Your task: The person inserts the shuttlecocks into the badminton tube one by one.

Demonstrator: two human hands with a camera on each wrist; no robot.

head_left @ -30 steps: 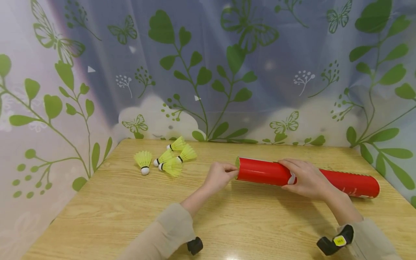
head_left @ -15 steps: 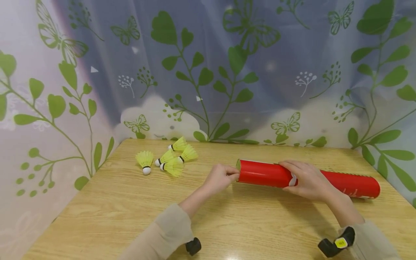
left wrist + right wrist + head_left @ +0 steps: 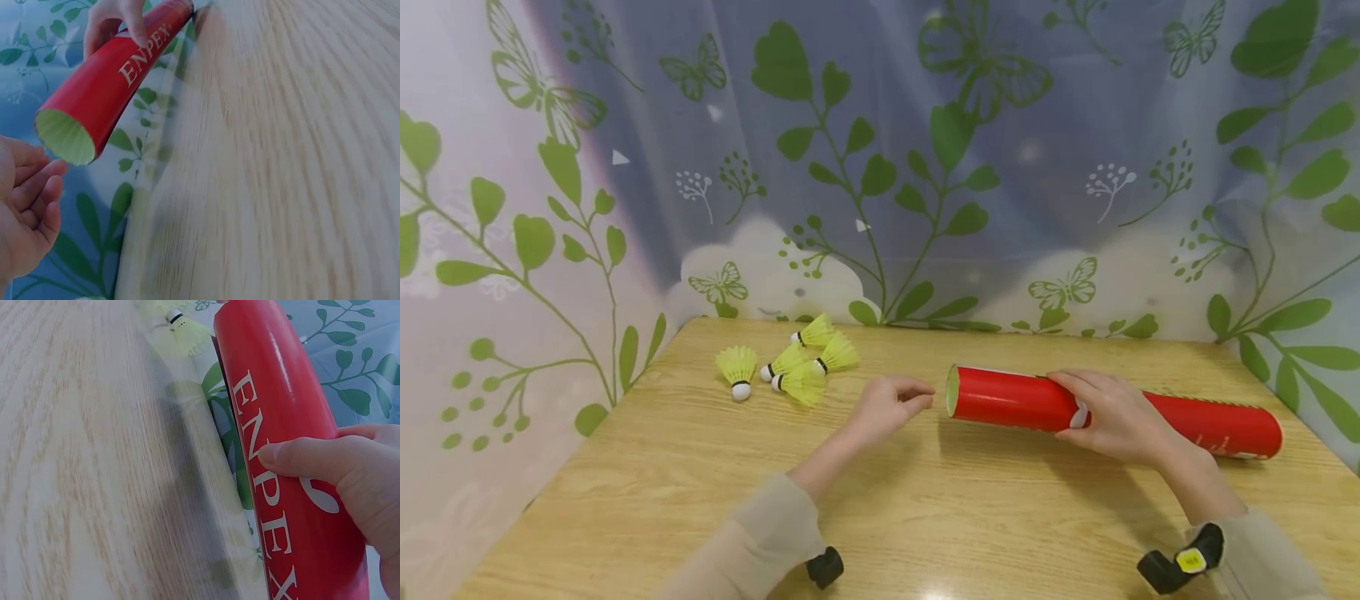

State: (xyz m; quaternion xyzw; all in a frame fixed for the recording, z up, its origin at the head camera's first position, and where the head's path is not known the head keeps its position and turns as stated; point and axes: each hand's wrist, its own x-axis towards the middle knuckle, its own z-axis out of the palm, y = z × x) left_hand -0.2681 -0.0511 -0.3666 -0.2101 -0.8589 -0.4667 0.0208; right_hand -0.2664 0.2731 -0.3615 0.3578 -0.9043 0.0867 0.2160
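Observation:
A red shuttlecock tube (image 3: 1011, 400) lettered ENPEX lies slanted over the table, its left end raised and its open mouth facing left. My right hand (image 3: 1108, 417) grips it round the middle, thumb on the near side by the lettering in the right wrist view. Just left of the mouth is my left hand (image 3: 887, 408), apart from the tube, fingers loosely curled with nothing in them. Pale yellow-green ridges (image 3: 65, 137) show inside the mouth in the left wrist view. Several yellow shuttlecocks (image 3: 801, 383) with white heads lie at the back left.
One shuttlecock (image 3: 737, 367) lies a little apart from the cluster, to its left. The wooden table (image 3: 925, 517) runs back to a curtain (image 3: 880, 167) printed with leaves and butterflies. Beige sleeves cover both forearms, with a black wrist camera (image 3: 1180, 562) at the right cuff.
My left hand has drawn back leftward from the tube's mouth, where its fingertips were at the opening. My right hand keeps its grip and the tube stays nearly in place.

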